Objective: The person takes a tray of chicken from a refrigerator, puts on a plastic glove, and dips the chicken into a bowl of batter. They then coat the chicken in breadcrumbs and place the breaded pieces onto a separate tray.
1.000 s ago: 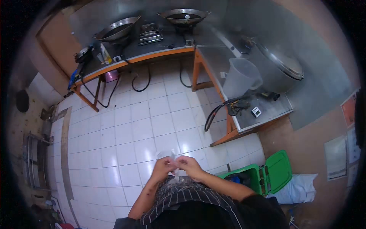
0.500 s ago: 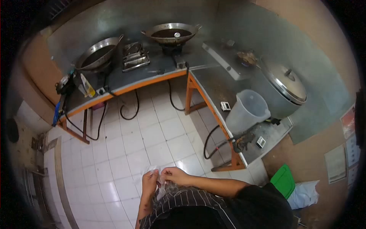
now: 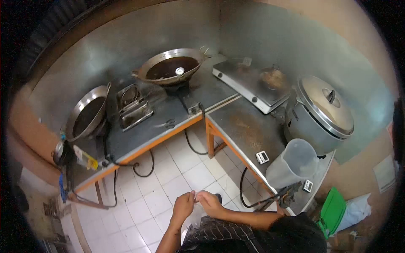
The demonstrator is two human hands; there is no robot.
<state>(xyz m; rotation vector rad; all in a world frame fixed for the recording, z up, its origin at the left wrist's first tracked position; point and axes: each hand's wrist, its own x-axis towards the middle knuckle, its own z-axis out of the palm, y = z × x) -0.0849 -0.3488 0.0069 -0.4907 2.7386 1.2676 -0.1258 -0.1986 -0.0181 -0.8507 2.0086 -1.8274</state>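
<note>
Close together in front of my striped apron (image 3: 217, 230), both hands pinch a piece of thin clear plastic (image 3: 192, 219). It hangs below the fingers, see-through against the floor; whether it is a bag or a glove I cannot tell. My left hand (image 3: 183, 206) is closed with its thumb up at the plastic's upper edge. Fingers curled inward, my right hand (image 3: 210, 205) meets the left fingertips at the same edge.
Two woks of dark liquid, one at left (image 3: 90, 111) and one at centre (image 3: 171, 67), sit on the back table. On the right table stand a stove (image 3: 242, 86), large lidded pot (image 3: 312, 118), translucent pitcher (image 3: 291, 164) and small timer (image 3: 262, 157). A green lid (image 3: 332, 211) is below.
My view has turned toward the tables, which now sit lower in it. My hands have drawn closer together, still on the clear plastic, and less of it shows above the fingers.
</note>
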